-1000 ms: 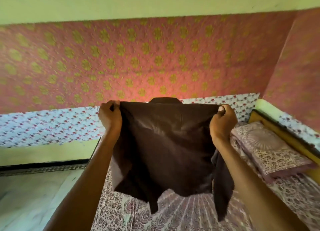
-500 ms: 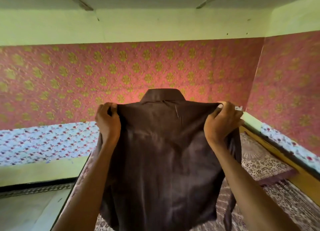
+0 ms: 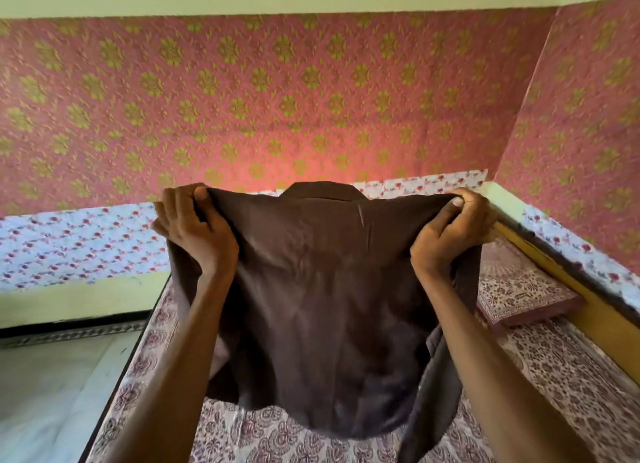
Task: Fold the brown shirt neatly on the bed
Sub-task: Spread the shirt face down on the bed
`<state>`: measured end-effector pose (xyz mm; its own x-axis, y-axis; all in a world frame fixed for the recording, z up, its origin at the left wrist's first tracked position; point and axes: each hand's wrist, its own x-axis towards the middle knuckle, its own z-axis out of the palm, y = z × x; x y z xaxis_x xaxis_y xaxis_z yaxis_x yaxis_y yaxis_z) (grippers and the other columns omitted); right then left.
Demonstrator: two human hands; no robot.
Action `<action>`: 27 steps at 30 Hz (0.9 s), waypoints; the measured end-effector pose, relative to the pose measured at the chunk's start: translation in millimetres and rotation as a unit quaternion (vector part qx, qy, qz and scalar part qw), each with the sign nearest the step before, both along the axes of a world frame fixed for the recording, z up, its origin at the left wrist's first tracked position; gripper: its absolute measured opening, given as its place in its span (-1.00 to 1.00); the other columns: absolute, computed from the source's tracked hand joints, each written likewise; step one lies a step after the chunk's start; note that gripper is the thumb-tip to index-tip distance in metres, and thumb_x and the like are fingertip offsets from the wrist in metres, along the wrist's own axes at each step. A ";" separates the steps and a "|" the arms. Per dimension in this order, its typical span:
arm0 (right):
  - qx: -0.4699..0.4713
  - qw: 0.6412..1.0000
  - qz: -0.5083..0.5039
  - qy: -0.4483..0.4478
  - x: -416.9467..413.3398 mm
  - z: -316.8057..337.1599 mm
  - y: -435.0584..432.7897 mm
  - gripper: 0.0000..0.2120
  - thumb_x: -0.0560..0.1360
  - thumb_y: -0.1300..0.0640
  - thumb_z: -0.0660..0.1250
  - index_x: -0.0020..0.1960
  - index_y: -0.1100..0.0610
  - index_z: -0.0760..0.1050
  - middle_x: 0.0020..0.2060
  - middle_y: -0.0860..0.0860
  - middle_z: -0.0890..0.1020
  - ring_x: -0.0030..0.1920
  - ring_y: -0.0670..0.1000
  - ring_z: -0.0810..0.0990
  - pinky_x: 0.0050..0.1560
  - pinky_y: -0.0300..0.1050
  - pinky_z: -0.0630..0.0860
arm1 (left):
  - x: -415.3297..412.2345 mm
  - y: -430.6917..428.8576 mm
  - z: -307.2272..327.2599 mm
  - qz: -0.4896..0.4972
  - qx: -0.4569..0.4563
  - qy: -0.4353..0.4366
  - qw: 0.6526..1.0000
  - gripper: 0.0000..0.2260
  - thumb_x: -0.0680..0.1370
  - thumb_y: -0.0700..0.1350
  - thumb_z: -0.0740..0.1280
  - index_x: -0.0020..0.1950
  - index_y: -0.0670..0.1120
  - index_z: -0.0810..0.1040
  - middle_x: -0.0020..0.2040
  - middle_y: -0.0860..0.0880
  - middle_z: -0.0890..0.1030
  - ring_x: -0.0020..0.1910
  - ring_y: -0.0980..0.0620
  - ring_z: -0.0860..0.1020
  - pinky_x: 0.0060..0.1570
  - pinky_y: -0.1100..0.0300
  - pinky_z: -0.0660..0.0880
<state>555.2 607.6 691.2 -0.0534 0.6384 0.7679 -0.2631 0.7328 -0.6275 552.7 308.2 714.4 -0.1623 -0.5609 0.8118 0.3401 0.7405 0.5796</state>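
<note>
A dark brown woven shirt with a collar (image 3: 329, 306) hangs in the air above the bed with its maroon-and-white block-print sheet (image 3: 263, 435). Its back faces the camera and its collar is uppermost. The left hand (image 3: 197, 230) grips 1 shoulder and the right hand (image 3: 450, 235) grips the other. Each hand's fingers curl over the top edge with cloth bunched inside. 1 sleeve (image 3: 433, 410) dangles low beside the right forearm. Whether the hem touches the sheet cannot be told.

This looks like the spreading step, with no fold made yet. The next move probably calls for lowering the shirt flat onto the sheet, shoulders level and taut, short of the flat printed pillow (image 3: 519, 299) at the right.
</note>
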 end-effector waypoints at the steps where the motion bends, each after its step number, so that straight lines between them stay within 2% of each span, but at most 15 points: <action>1: 0.018 0.998 -0.011 -0.055 -9.1 -11.0 -1.0 -0.81 0.56 0.22 0.13 -0.02 0.17 0.52 -0.09 0.09 0.60 0.01 0.18 0.49 -0.01 -0.06 0.14 | -10.1 -1.9 -10.0 -0.001 -0.049 -0.085 0.995 -0.78 0.62 -0.10 0.13 -0.09 -0.15 0.51 -0.10 -0.18 0.54 -0.05 -0.16 0.46 0.05 0.06 0.24; 3: 0.061 0.976 -0.024 -0.206 -33.7 -41.8 -2.3 -0.83 0.50 0.22 0.16 -0.01 0.16 0.52 -0.11 0.12 0.62 0.04 0.21 0.49 -0.01 -0.01 0.16 | -42.0 -12.0 -44.0 -0.041 -0.119 -0.299 0.946 -0.81 0.57 -0.11 0.17 -0.04 -0.11 0.57 -0.04 -0.17 0.60 0.02 -0.19 0.53 0.10 -0.01 0.30; 5: 0.088 0.923 -0.006 -0.374 -54.9 -75.2 -3.4 -0.76 0.47 0.22 0.21 0.10 0.20 0.52 0.00 0.18 0.63 0.15 0.27 0.47 0.16 0.16 0.23 | -72.3 -23.2 -85.9 -0.152 -0.087 -0.468 0.866 -0.77 0.55 0.00 0.20 -0.15 -0.09 0.58 -0.10 -0.21 0.62 0.00 -0.21 0.59 -0.01 0.01 0.40; 7: 0.085 0.850 0.018 -0.519 -75.6 -107.8 -3.8 -0.67 0.49 0.18 0.26 0.24 0.20 0.49 0.15 0.19 0.60 0.29 0.29 0.40 0.31 0.26 0.19 | -96.4 -31.6 -127.1 -0.218 -0.025 -0.525 0.822 -0.70 0.53 0.06 0.24 -0.26 -0.11 0.55 -0.18 -0.26 0.61 -0.07 -0.17 0.61 -0.18 0.07 0.38; 10: 0.083 0.767 0.050 -0.634 -110.2 -161.8 0.8 -0.67 0.53 0.12 0.32 0.28 0.18 0.48 0.19 0.17 0.58 0.32 0.28 0.38 0.34 0.26 0.21 | -131.0 -43.2 -189.8 -0.262 -0.009 -0.578 0.773 -0.79 0.56 -0.18 0.32 -0.25 -0.22 0.57 -0.20 -0.27 0.62 -0.08 -0.19 0.59 -0.21 0.18 0.31; 13: 0.084 0.722 0.065 -0.683 -149.2 -221.4 8.3 -0.68 0.53 0.11 0.34 0.25 0.17 0.49 0.12 0.16 0.61 0.25 0.28 0.46 0.29 0.25 0.34 | -170.3 -51.5 -246.6 -0.354 -0.072 -0.646 0.672 -0.77 0.51 -0.16 0.42 -0.34 -0.12 0.51 -0.41 -0.03 0.48 -0.32 -0.04 0.52 -0.30 0.30 0.33; 14: 0.073 0.714 0.072 -0.693 -161.4 -240.5 10.1 -0.69 0.52 0.12 0.35 0.24 0.16 0.50 0.10 0.16 0.62 0.23 0.27 0.47 0.26 0.24 0.36 | -185.7 -53.5 -267.4 -0.366 -0.102 -0.673 0.635 -0.75 0.48 -0.08 0.45 -0.32 -0.16 0.54 -0.42 -0.02 0.46 -0.38 0.03 0.47 -0.31 0.27 0.33; 15: 0.065 0.712 0.078 -0.695 -169.3 -256.7 11.4 -0.72 0.50 0.16 0.35 0.21 0.15 0.51 0.08 0.15 0.63 0.21 0.27 0.48 0.24 0.21 0.36 | -198.2 -54.9 -288.5 -0.355 -0.115 -0.695 0.615 -0.72 0.46 -0.01 0.46 -0.26 -0.21 0.59 -0.40 -0.07 0.50 -0.38 0.04 0.46 -0.29 0.22 0.35; 16: 0.059 0.711 0.081 -0.696 -180.3 -275.1 12.8 -0.74 0.49 0.22 0.34 0.17 0.15 0.53 0.04 0.14 0.64 0.18 0.26 0.50 0.20 0.19 0.34 | -214.0 -54.8 -313.6 -0.348 -0.101 -0.706 0.608 -0.69 0.46 0.05 0.45 -0.17 -0.22 0.64 -0.33 -0.13 0.58 -0.32 0.02 0.51 -0.22 0.19 0.40; 18: 0.042 0.726 0.094 -0.680 -200.9 -312.6 15.7 -0.72 0.43 0.32 0.31 0.13 0.17 0.53 -0.03 0.13 0.65 0.10 0.24 0.54 0.15 0.15 0.36 | -241.3 -48.1 -357.3 -0.276 -0.052 -0.695 0.662 -0.65 0.44 0.18 0.38 -0.01 -0.06 0.68 -0.13 -0.13 0.67 -0.11 -0.07 0.59 0.06 0.06 0.49; 19: 0.030 0.741 0.097 -0.663 -208.6 -330.6 16.2 -0.69 0.40 0.35 0.30 0.12 0.18 0.53 -0.04 0.13 0.65 0.08 0.23 0.55 0.13 0.13 0.38 | -250.5 -41.7 -371.8 -0.230 -0.007 -0.682 0.694 -0.66 0.44 0.19 0.37 0.04 -0.01 0.67 -0.05 -0.11 0.66 -0.02 -0.12 0.58 0.16 -0.04 0.45; 22: 0.016 0.793 0.075 -0.604 -229.0 -390.8 15.5 -0.65 0.37 0.40 0.30 0.10 0.16 0.54 -0.01 0.10 0.63 0.12 0.21 0.49 0.14 0.14 0.39 | -273.4 -19.2 -414.5 -0.157 0.071 -0.632 0.756 -0.75 0.51 0.02 0.40 0.11 -0.07 0.64 0.06 -0.12 0.60 0.13 -0.16 0.50 0.21 0.02 0.30; 24: 0.019 0.803 0.060 -0.592 -244.3 -440.7 13.7 -0.68 0.40 0.39 0.27 0.09 0.14 0.54 0.01 0.11 0.63 0.11 0.21 0.48 0.13 0.16 0.38 | -288.5 -11.2 -462.1 -0.147 0.054 -0.638 0.754 -0.76 0.51 0.01 0.39 0.11 -0.08 0.64 0.08 -0.12 0.60 0.15 -0.18 0.50 0.25 -0.09 0.30; 25: 0.024 0.796 0.060 -0.602 -250.4 -462.1 11.9 -0.71 0.43 0.38 0.25 0.08 0.13 0.54 0.00 0.11 0.63 0.09 0.22 0.48 0.12 0.14 0.37 | -293.0 -11.1 -488.7 -0.154 0.039 -0.660 0.734 -0.75 0.52 0.00 0.39 0.14 -0.08 0.63 0.10 -0.13 0.60 0.16 -0.19 0.50 0.27 -0.13 0.28; 27: 0.044 0.748 0.071 -0.658 -265.3 -517.2 11.5 -0.74 0.45 0.36 0.25 0.05 0.12 0.56 -0.04 0.11 0.66 0.06 0.23 0.50 0.10 0.14 0.34 | -303.9 -12.1 -548.6 -0.173 -0.004 -0.734 0.656 -0.71 0.53 0.01 0.37 0.21 -0.06 0.59 0.15 -0.14 0.60 0.21 -0.21 0.48 0.30 -0.14 0.22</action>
